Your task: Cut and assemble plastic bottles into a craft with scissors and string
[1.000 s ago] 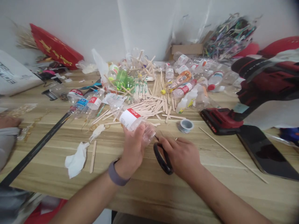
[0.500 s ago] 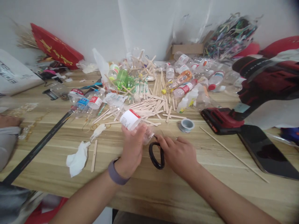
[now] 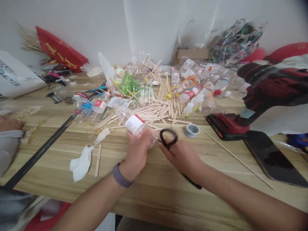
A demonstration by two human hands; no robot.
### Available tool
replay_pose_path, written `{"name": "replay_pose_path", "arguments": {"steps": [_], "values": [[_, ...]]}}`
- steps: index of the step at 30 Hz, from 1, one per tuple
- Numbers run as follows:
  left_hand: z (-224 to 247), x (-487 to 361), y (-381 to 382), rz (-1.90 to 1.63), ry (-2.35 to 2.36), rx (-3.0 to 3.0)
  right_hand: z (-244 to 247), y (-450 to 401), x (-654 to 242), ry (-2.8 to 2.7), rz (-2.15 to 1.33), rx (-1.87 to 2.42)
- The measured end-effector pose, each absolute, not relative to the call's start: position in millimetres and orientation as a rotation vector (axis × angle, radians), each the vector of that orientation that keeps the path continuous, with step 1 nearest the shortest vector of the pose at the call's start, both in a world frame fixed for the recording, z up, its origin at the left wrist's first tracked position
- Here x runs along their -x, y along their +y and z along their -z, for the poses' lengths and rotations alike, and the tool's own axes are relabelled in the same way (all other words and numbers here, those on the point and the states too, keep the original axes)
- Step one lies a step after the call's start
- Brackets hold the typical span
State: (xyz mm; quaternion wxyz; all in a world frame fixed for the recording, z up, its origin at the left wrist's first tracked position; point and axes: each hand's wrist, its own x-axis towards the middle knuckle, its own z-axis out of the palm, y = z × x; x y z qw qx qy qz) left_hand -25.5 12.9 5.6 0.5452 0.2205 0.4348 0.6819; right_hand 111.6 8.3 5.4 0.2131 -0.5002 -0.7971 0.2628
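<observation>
A clear plastic bottle point(image 3: 134, 123) with a white and red label lies tilted in my left hand point(image 3: 137, 150), whose fingers wrap round its lower part. The bottle's base points toward my right hand point(image 3: 184, 158). That hand is closed on black-handled scissors point(image 3: 176, 136); one handle loop stands above the fingers, and another black part shows below the wrist. The blades reach to the bottle's base end, mostly hidden and blurred. Beyond the bottle, flat wooden sticks point(image 3: 154, 110) are heaped on the table.
To the right are a red and black power drill point(image 3: 262, 93), a dark phone point(image 3: 271, 157), a thin wooden stick point(image 3: 240, 160) and a grey spool point(image 3: 192, 130). Several bottles point(image 3: 190, 83) crowd the back. Crumpled tissue point(image 3: 81, 163) lies left, near another person's hand point(image 3: 9, 124).
My right hand has turned, swinging the scissors' handle loop from below the fingers to above them. My left hand still holds the bottle in nearly the same place.
</observation>
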Motion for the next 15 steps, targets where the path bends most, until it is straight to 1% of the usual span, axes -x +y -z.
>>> {"name": "replay_pose_path", "arguments": {"steps": [4,6,10,11,12,13,15], "values": [[-10,28,11,-1.606,0.918,-0.582,1,4,-100,-1.764,-1.391,1.273],[-12,30,9,-1.543,0.902,-0.596,3,-2,-95,-1.576,-1.574,1.196],[-14,36,9,-1.311,0.839,-0.618,-3,-12,-93,-1.246,-1.918,0.999],[-15,38,9,-1.264,0.803,-0.622,-6,-13,-94,-1.206,-1.97,0.966],[-15,39,10,-1.23,0.77,-0.62,-9,-13,-96,-1.233,-1.952,0.963],[-15,41,11,-1.209,0.743,-0.612,-12,-12,-98,-1.318,-1.863,0.991],[-14,43,13,-1.198,0.709,-0.59,-16,-10,-103,-1.525,-1.573,1.075]]}}
